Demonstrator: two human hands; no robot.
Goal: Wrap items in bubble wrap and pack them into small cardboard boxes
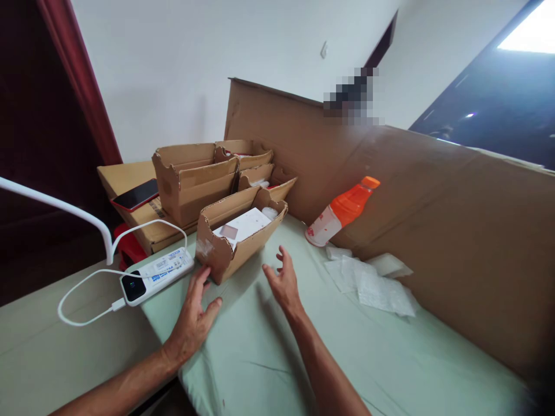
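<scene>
Left hand (193,318): flat and open on the green cloth (269,358), fingertips touching the nearest carton's corner
Right hand (284,283): open, empty, near it
Carton (236,237): table's left edge, white booklet (243,226) inside
Tip: grab both ends, slide gently, mind the power bank (156,276) cable

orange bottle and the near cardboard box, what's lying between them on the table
In the head view nothing lies there: only bare pale green table cover runs from the near cardboard box to the tipped orange bottle. The crumpled white papers lie nearer the camera, below the bottle.

We see white wall (182,75) | dark red curtain (82,81) at left | bright window (531,32) upper right | pale green table (329,346)
</scene>
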